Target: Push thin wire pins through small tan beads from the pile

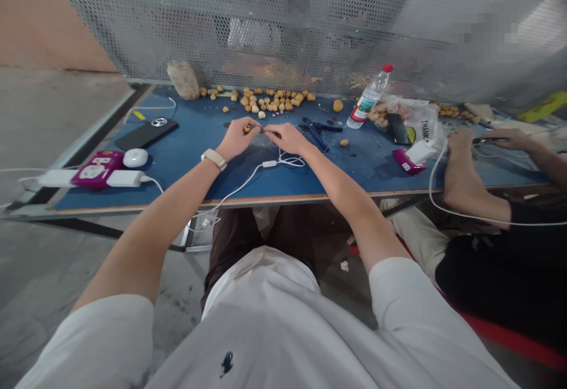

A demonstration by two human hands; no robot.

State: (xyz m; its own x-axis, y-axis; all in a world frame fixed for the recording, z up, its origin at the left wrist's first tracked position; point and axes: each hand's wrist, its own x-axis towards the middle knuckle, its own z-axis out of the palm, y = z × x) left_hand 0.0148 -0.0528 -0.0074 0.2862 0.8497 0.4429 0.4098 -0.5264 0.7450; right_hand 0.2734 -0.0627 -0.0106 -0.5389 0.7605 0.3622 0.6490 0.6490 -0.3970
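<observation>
My left hand (237, 139) pinches a small round brown nut (246, 129) between thumb and fingertips, with a pale watch band (214, 159) on its wrist. My right hand (287, 139) grips a thin dark hand tool (270, 131), whose tip reaches toward the nut. Both hands are close together above a blue work mat (190, 167). Fingers hide most of the tool. A white cable (266, 167) runs on the mat just below my hands.
Several tan nuts (270, 101) lie scattered along the mat's far side, by a perforated metal screen (266, 23). Blue-handled pliers (316, 132), a water bottle (370, 97), phones (146, 134) and a magenta power strip (96, 169) sit around. A co-worker's hands (509, 138) work at the right.
</observation>
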